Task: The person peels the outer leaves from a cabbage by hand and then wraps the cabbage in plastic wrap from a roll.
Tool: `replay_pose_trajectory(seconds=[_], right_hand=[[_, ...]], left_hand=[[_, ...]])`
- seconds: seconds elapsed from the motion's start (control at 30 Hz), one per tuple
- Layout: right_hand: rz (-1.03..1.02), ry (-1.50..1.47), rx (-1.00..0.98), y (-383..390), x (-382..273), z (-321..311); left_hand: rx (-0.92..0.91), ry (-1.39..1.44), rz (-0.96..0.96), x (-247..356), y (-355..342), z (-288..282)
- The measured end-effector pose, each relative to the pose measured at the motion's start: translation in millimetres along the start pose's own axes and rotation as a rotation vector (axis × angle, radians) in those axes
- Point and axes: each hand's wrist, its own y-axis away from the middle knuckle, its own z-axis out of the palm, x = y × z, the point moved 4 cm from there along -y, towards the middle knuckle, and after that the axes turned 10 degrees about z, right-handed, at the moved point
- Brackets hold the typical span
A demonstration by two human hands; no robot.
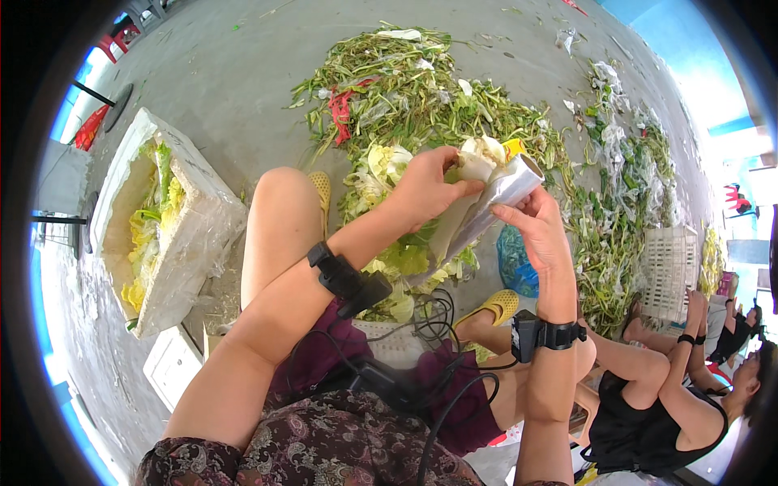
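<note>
My left hand [425, 190] is closed in front of me, fingers and thumb gripping the pale root end of a leafy cabbage [480, 155]. Its leaves appear to hang down beneath my wrist, partly hidden. My right hand [532, 227] pinches a shiny roll of clear plastic film [510, 182] just beside the cabbage. The roll slants, with its hollow end up and to the right, and it lies against the cabbage. A small yellow piece [514, 148] shows behind the roll's upper end. Below my hands, more cabbages [397, 304] sit in a white basket [377, 330] between my knees.
Trimmed leaves and stalks [413, 89] lie heaped on the grey floor ahead, with more along the right. A foam box [182, 219] holding yellow-green leaves is tilted at left. A blue plastic bag [517, 263] lies near my right foot. Black cables [442, 316] cross my lap. Another person [656, 397] sits at right beside a white crate [671, 271].
</note>
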Motion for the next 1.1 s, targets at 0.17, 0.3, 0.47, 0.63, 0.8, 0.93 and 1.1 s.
replay_pose_trajectory(seconds=[0.17, 0.3, 0.47, 0.63, 0.8, 0.93, 1.1], right_hand=[[-0.004, 0.005, 0.019, 0.3, -3.6, 1.7], [0.037, 0.115, 0.085, 0.7, -0.9, 0.1], [0.014, 0.185, 0.132, 4.7, -2.9, 2.0], [-0.049, 0.289, 0.145, 6.3, -4.8, 6.0], [-0.146, 0.306, 0.132, 3.8, 0.1, 7.3], [-0.144, 0.146, 0.024, 14.9, -7.4, 10.7], [-0.048, -0.083, 0.001, 9.9, 1.8, 5.1]], left_hand=[[0.026, 0.044, -0.012, -1.7, 0.0, 1.6], [0.016, 0.043, -0.045, 1.7, -0.1, 0.7], [0.022, -0.056, 0.059, -12.2, -6.6, -0.4], [0.062, -0.185, 0.172, -17.6, -11.2, -1.2], [0.074, -0.217, 0.203, -13.4, -12.7, -1.5], [-0.009, -0.159, 0.199, 10.5, -6.4, -1.4], [-0.083, 0.072, 0.015, 7.8, -2.2, -3.6]])
